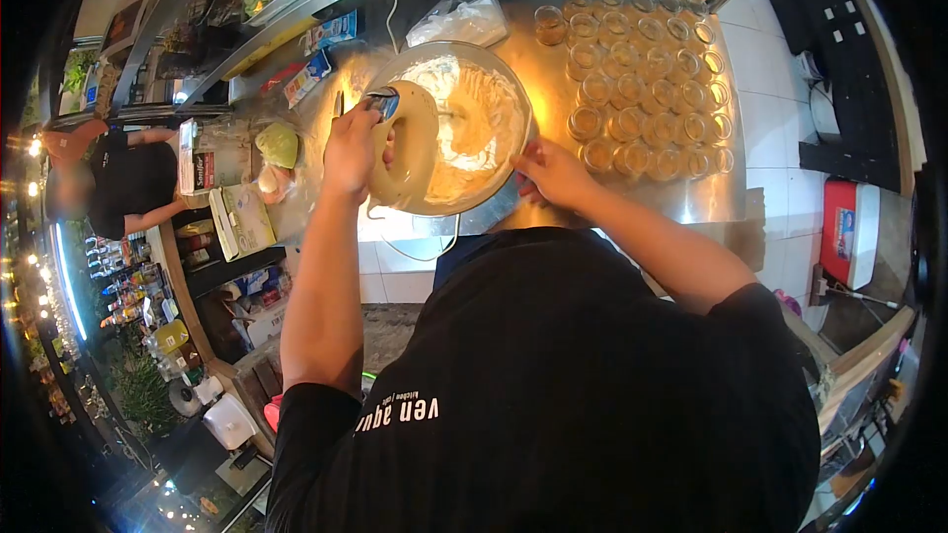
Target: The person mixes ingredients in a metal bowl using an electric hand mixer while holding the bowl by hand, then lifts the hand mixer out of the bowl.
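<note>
A cream-coloured hand mixer (pixel 419 128) is gripped in my left hand (pixel 351 150), fingers wrapped round its handle. It sits over the left part of a large mixing bowl (pixel 526 99). Pale, creamy mixture (pixel 484 104) with swirl ridges fills the bowl, and some of it coats the inner wall. The mixer body hides most of the beaters. My right hand (pixel 549 173) holds the bowl's rim at the lower right, thumb and fingers closed on it. A white cord (pixel 434 255) hangs below the bowl.
Rows of small glass jars (pixel 647 89) with amber bottoms stand on the steel table's right side. A plastic bag (pixel 459 18) lies behind the bowl. Cartons (pixel 308 77) and a green-wrapped item (pixel 276 145) are to the left. Another person (pixel 138 178) stands at far left.
</note>
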The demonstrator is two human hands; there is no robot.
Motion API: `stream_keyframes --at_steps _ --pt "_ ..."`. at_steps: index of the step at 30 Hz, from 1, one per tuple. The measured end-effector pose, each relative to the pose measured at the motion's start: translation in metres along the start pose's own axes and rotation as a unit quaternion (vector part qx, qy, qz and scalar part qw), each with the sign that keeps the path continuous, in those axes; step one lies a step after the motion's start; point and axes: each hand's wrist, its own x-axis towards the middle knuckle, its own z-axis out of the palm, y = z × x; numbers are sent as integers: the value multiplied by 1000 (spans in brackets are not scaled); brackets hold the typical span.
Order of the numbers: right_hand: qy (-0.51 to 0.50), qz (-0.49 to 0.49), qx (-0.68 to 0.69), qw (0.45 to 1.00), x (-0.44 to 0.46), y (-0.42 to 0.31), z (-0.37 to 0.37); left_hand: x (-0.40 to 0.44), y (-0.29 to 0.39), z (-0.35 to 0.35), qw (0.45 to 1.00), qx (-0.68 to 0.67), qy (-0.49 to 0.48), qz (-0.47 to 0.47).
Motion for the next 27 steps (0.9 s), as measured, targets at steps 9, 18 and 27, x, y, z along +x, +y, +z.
stream_keyframes --at_steps 9,18,27 --pt "99 -96 125 983 17 12 0 -18 23 -5 994 100 -37 -24" --pt "28 -39 101 994 10 13 1 -18 -1 11 997 24 53 52" --pt "44 -80 130 987 20 23 -3 -26 5 10 999 37 -39 -1"
